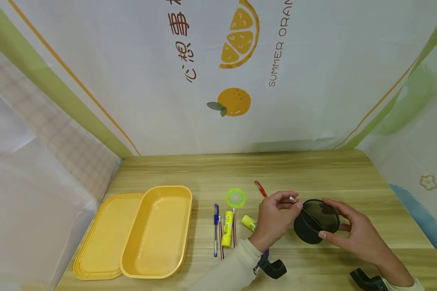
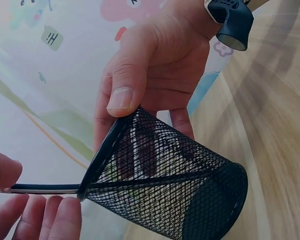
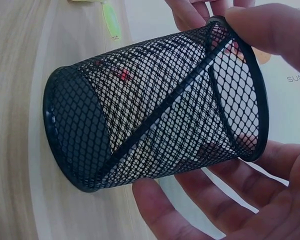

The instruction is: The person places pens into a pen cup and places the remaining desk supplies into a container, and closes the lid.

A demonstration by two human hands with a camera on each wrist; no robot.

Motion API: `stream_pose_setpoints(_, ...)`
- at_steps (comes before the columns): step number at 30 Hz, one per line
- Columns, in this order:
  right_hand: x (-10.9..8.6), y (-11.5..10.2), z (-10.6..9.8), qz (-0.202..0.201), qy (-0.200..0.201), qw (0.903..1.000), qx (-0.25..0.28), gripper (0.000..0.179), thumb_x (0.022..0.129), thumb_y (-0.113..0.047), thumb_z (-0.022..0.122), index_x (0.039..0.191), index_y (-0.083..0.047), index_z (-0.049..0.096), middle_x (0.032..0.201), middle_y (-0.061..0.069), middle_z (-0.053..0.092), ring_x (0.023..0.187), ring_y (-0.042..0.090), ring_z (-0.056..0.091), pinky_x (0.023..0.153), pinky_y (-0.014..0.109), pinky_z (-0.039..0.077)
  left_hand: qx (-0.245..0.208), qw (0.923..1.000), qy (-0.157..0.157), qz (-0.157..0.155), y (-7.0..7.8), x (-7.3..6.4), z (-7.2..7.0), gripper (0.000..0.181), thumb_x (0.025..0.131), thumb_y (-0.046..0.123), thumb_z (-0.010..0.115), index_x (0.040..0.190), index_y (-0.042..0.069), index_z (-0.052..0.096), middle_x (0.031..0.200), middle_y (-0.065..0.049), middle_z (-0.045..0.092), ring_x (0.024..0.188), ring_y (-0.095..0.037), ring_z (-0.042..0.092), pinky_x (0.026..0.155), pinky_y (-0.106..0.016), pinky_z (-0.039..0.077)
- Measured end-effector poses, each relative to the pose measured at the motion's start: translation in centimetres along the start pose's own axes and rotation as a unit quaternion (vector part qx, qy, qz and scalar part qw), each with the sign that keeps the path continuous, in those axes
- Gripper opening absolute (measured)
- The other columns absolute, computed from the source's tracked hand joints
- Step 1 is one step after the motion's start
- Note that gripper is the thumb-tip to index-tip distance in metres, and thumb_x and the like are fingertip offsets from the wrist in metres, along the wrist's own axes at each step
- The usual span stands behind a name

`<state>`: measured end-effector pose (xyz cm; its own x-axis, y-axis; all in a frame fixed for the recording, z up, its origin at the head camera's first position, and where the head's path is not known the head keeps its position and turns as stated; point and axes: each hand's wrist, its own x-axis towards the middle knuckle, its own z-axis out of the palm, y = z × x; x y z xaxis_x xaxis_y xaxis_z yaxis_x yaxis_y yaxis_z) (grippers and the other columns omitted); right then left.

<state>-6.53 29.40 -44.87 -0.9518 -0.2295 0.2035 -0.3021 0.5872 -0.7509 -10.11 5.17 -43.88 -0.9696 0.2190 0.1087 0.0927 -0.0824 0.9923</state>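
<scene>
A black mesh pen cup [image 1: 307, 233] is tilted in my right hand [image 1: 362, 236], thumb at the rim and fingers around the far side. My left hand [image 1: 278, 216] pinches a striped pencil [image 2: 45, 189] at the cup's mouth, its white end [image 1: 292, 199] showing above the fingers. In the left wrist view the pencil meets the rim, and a dark line continues inside the mesh. The right wrist view shows the cup [image 3: 155, 105] side-on, its base toward the tabletop.
Left of my hands lie a blue pen [image 1: 216, 230], two striped pencils [image 1: 234, 226], a yellow glue stick [image 1: 227, 229] and a green disc [image 1: 236, 198]. Another glue stick [image 1: 248, 222] and a red pen [image 1: 260, 188] are nearer. A yellow box [image 1: 187, 226] overlaps its lid [image 1: 98, 238].
</scene>
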Motion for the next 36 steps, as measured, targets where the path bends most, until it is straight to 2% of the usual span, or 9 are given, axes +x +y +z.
stream_pose_setpoints(6, 0.0, 0.0, 0.1, -0.005, 0.006, 1.0, -0.001, 0.082, 0.084, -0.011, 0.091, 0.156, -0.009, 0.051, 0.142, -0.023, 0.052, 0.121, -0.016, 0.052, 0.078, 0.02, 0.061, -0.005, 0.9999, -0.009, 0.005, 0.2, -0.1, -0.8, 0.025, 0.097, 0.018, 0.076, 0.121, 0.012, 0.076, 0.114, -0.007, 0.078, 0.098, -0.003, 0.074, 0.083, -0.018, 0.06)
stream_pose_setpoints(9, 0.0, 0.0, 0.1, -0.004, 0.005, 1.0, -0.002, 0.082, 0.084, -0.011, 0.091, 0.156, -0.009, 0.051, 0.142, -0.025, 0.052, 0.12, -0.017, 0.052, 0.077, 0.02, 0.061, 0.001, 1.0, -0.005, 0.005, 0.5, -0.3, -1.2, 0.025, 0.098, 0.02, 0.076, 0.121, 0.013, 0.076, 0.114, -0.007, 0.078, 0.097, -0.003, 0.074, 0.084, -0.018, 0.06)
stream_pose_setpoints(16, -0.1, -0.1, 0.0, 0.002, 0.004, 0.9999, -0.011, 0.082, 0.084, -0.014, 0.091, 0.156, -0.011, 0.052, 0.142, -0.032, 0.048, 0.121, -0.02, 0.049, 0.077, 0.02, 0.061, -0.033, 0.9994, -0.003, -0.008, 1.3, -0.6, -2.4, 0.027, 0.096, 0.017, 0.077, 0.121, 0.009, 0.075, 0.115, -0.007, 0.076, 0.091, -0.003, 0.073, 0.077, -0.021, 0.062)
stream_pose_setpoints(20, 0.0, -0.1, 0.0, 0.005, 0.005, 0.9999, -0.01, 0.082, 0.084, -0.013, 0.091, 0.156, -0.011, 0.052, 0.142, -0.033, 0.048, 0.121, -0.02, 0.049, 0.077, 0.02, 0.061, -0.019, 0.9998, 0.01, -0.003, 1.6, -0.8, -3.0, 0.025, 0.095, 0.017, 0.077, 0.12, 0.01, 0.076, 0.115, -0.006, 0.077, 0.093, -0.004, 0.073, 0.075, -0.018, 0.06)
stream_pose_setpoints(28, -0.1, -0.1, -0.1, 0.003, 0.003, 1.0, 0.001, 0.081, 0.085, -0.012, 0.09, 0.156, -0.013, 0.051, 0.142, -0.029, 0.05, 0.12, -0.018, 0.051, 0.078, 0.02, 0.061, -0.037, 0.9991, 0.018, -0.012, 2.2, -1.0, -4.7, 0.025, 0.098, 0.012, 0.075, 0.123, 0.009, 0.074, 0.119, -0.01, 0.074, 0.098, -0.009, 0.073, 0.081, -0.025, 0.064)
stream_pose_setpoints(36, -0.1, 0.0, 0.0, 0.004, 0.003, 1.0, 0.003, 0.082, 0.084, -0.012, 0.09, 0.156, -0.017, 0.052, 0.142, -0.026, 0.052, 0.119, -0.016, 0.053, 0.077, 0.021, 0.061, -0.063, 0.9963, 0.052, -0.027, 3.0, -1.4, -6.6, 0.028, 0.097, 0.007, 0.075, 0.125, 0.006, 0.073, 0.123, -0.014, 0.072, 0.109, -0.029, 0.074, 0.084, -0.03, 0.065)
